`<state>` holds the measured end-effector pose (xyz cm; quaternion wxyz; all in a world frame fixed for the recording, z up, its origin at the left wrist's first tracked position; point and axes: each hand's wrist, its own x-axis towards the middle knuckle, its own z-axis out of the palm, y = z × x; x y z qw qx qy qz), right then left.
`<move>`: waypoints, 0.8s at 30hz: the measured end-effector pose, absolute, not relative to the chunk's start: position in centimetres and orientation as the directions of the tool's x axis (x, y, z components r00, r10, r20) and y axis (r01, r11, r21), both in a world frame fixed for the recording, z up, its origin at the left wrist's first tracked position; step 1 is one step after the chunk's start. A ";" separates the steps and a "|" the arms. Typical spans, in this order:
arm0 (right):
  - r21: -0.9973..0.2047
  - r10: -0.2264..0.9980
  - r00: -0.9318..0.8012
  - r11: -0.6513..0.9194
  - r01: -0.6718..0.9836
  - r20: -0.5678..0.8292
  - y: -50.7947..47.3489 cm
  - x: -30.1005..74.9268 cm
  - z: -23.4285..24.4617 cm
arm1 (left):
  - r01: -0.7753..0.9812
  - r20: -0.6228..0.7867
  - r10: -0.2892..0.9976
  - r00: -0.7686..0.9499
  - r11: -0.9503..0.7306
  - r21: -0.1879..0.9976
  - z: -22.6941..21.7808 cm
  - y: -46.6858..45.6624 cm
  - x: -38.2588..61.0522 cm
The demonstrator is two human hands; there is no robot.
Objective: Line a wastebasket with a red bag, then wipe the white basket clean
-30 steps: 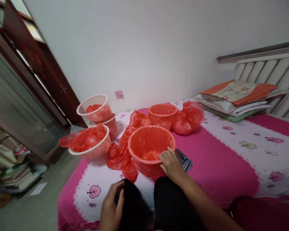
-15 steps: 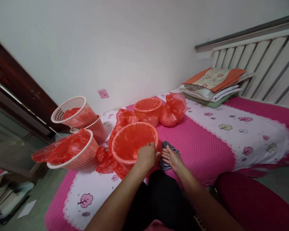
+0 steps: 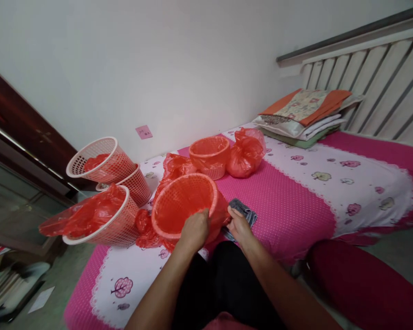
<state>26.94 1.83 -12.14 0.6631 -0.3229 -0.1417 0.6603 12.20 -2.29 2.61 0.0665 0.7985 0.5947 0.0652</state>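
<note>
Tilted on the bed before me is a round mesh basket (image 3: pixel 158 217) lined with a red plastic bag (image 3: pixel 179 206), whose edge is folded over the rim. My left hand (image 3: pixel 195 229) is closed over the near right part of the rim, with basket and bag edge in its grip. Outside the basket, my right hand (image 3: pixel 240 225) pinches the red bag and draws it out to the right. Beneath that hand lies a folded grey cloth (image 3: pixel 244 211), partly hidden. Loose red plastic (image 3: pixel 147 231) lies left of the basket.
A second lined basket (image 3: pixel 216 170) and a knotted red bag (image 3: pixel 244 158) stand near the wall. Several pale pink baskets (image 3: pixel 124 229) are on the left. Folded bedding (image 3: pixel 306 114) lies by the radiator (image 3: pixel 371 87). A dark red stool (image 3: pixel 361 284) stands at right.
My right hand has gone from open fingers beside the basket to pinching the bag and stretching it rightward. The basket has shifted slightly left and tilted, with my left hand on its rim.
</note>
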 end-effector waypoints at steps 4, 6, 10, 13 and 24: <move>-0.642 0.956 0.005 -0.193 -0.742 -0.294 1.5 27.0 -12.3 | 0.953 -0.039 0.955 0.294 -0.290 0.093 2.6 -3.6 9.9; -0.642 0.952 -0.021 -0.222 -0.734 -0.305 1.8 27.1 -12.0 | 0.952 -0.047 0.954 0.295 -0.289 0.103 2.4 -4.3 8.8; -0.679 0.973 -0.015 -0.173 -0.713 -0.232 2.7 26.6 -11.0 | 0.940 -0.041 0.952 0.305 -0.294 0.171 1.9 -5.4 7.2; -0.700 0.980 0.040 -0.110 -0.706 -0.195 3.1 25.8 -10.5 | 0.939 -0.045 0.951 0.307 -0.295 0.177 1.6 -5.9 6.6; -0.821 0.939 0.273 -0.016 -0.571 -0.208 3.1 25.8 -10.4 | 0.944 -0.088 0.941 0.327 -0.321 0.079 1.6 -6.7 4.9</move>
